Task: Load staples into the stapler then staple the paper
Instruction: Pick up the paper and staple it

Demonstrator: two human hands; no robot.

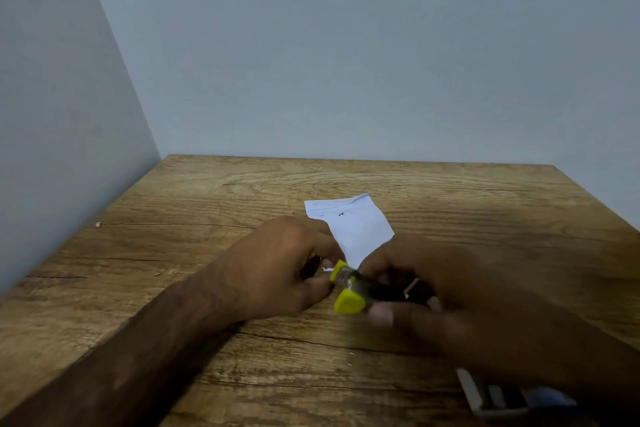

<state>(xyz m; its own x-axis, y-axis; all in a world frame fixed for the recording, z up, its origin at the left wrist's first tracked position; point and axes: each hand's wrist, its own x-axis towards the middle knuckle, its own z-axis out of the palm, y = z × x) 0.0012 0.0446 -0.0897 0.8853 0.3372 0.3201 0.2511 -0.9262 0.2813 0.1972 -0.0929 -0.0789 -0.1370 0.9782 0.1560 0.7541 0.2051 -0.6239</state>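
A stapler with yellow ends and a dark body is gripped by the right hand, whose fingers are curled over its top while the thumb is set against its near side; the hand is blurred. The stapler is held just above the wooden table, near the middle, with its yellow front end pointed left and its jaws parted. A small white paper with faint dark marks is laid on the table just beyond the hands, and its near corner is seen at the stapler's front end. The left hand is brought up to that same end with fingers curled and the thumb tip just beside the stapler's metal part; whether the paper corner is pinched cannot be told. A small, blurred white and blue box is seen at the near right edge, partly hidden by the right forearm. Grey walls are met by the table on the far and left sides.
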